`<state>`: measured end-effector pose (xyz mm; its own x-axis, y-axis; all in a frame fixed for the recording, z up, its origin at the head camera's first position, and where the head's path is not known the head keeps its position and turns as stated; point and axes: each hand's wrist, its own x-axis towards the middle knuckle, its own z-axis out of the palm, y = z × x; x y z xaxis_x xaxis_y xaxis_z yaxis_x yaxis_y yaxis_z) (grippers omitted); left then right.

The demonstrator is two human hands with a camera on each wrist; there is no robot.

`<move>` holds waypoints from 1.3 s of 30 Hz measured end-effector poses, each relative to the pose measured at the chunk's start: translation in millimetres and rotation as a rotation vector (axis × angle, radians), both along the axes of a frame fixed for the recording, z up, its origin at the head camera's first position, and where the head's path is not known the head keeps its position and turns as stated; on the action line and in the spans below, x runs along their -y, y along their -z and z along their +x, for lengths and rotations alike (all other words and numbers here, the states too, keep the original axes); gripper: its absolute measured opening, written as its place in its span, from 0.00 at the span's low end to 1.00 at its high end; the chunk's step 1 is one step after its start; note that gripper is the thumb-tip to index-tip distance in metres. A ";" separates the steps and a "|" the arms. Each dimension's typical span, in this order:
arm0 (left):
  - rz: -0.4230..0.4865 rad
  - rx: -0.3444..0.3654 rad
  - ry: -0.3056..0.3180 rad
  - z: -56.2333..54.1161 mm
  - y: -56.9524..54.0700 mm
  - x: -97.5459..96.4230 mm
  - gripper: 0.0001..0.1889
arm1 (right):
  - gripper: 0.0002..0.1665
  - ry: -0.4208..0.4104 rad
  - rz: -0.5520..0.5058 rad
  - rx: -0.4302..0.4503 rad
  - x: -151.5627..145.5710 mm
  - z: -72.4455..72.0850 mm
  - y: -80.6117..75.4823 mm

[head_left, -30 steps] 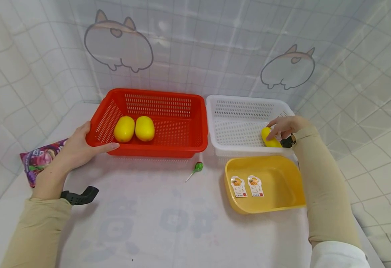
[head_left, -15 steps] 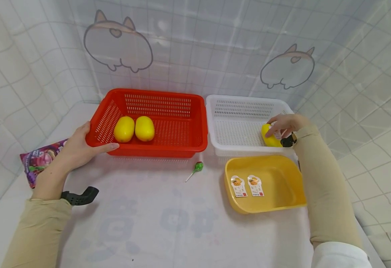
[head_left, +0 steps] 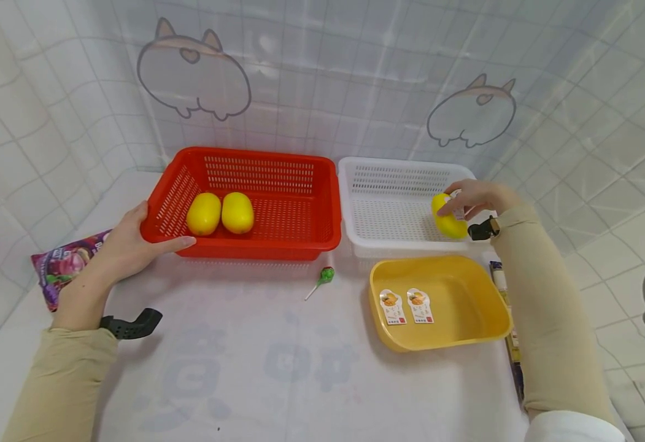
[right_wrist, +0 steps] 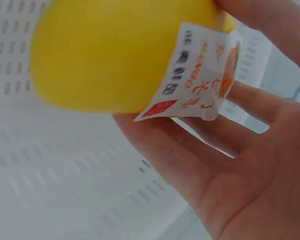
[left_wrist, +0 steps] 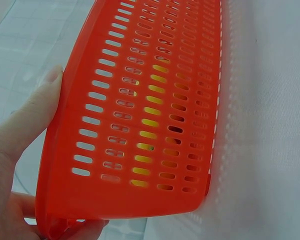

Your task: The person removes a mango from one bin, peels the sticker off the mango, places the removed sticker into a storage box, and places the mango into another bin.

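Observation:
My right hand (head_left: 479,197) holds a smooth yellow lemon (head_left: 449,215) between fingers and thumb, over the right end of a white perforated basket (head_left: 388,248). In the right wrist view, a white label (right_wrist: 195,75) with printed characters lies against the lemon, partly standing off it. My left hand (head_left: 129,242) grips the left end of a red perforated basket (head_left: 256,250), its thumb along the front rim. In the left wrist view, fingers curl under that rim. Two more yellow lemons, a left one (head_left: 204,214) and a right one (head_left: 237,213), sit inside the red basket.
A yellow basin (head_left: 455,307) bearing two mango labels (head_left: 407,307) stands before the white basket. Right of it, a long packet (head_left: 512,337) is partly hidden by my sleeve. A green lollipop (head_left: 326,275) lies in front of the red basket. A purple snack bag (head_left: 68,264) lies left.
My right hand lifts slightly with the lemon and shifts a little right. The forearm swings right, uncovering the long packet beside the basin. My left hand stays in place.

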<state>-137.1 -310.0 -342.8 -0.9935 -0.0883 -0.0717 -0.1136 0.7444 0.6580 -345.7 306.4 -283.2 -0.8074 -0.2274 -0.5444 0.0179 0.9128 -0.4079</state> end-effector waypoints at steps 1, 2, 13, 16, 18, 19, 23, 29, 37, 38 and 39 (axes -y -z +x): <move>-0.001 0.003 -0.001 0.1 0.1 0.2 0.63 | 0.52 0.003 -0.001 -0.011 0.3 0.9 -1.9; -0.002 0.003 -0.001 0.1 0.1 0.3 0.63 | 0.51 0.005 -0.002 -0.018 0.6 1.6 -3.6; -0.002 0.006 -0.006 -1.2 0.4 0.3 0.65 | 0.51 0.004 0.001 -0.081 4.6 12.1 -16.7; -0.005 0.006 -0.008 -1.6 0.7 0.5 0.65 | 0.51 0.005 0.002 -0.109 6.0 17.5 -20.2; -0.005 0.001 -0.007 -1.7 1.0 0.6 0.64 | 0.51 0.008 -0.002 -0.122 7.6 21.7 -22.4; -0.005 0.002 -0.007 -1.7 1.0 0.7 0.64 | 0.51 0.012 -0.004 -0.130 8.7 24.0 -23.2; 0.003 0.009 -0.008 -1.7 0.4 1.1 0.65 | 0.53 0.038 -0.011 -0.166 14.0 33.1 -25.3; 0.005 0.021 -0.012 -1.9 0.4 1.6 0.66 | 0.53 0.066 -0.017 -0.201 23.9 43.3 -28.3; 0.002 0.022 -0.011 -2.0 0.8 2.6 0.66 | 0.51 0.064 -0.041 -0.240 35.3 56.9 -34.6; 0.003 0.020 -0.010 -2.1 0.9 2.3 0.66 | 0.51 0.061 -0.044 -0.245 36.4 58.6 -35.2; 0.003 0.020 -0.010 -2.3 1.0 2.2 0.66 | 0.51 0.060 -0.047 -0.250 37.9 60.4 -35.8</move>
<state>-139.4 -312.1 -343.8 -0.9909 -0.0983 -0.0923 -0.1348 0.7408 0.6580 -285.3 268.5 -247.4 -0.9282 -0.1954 -0.3165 -0.0350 0.8930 -0.4486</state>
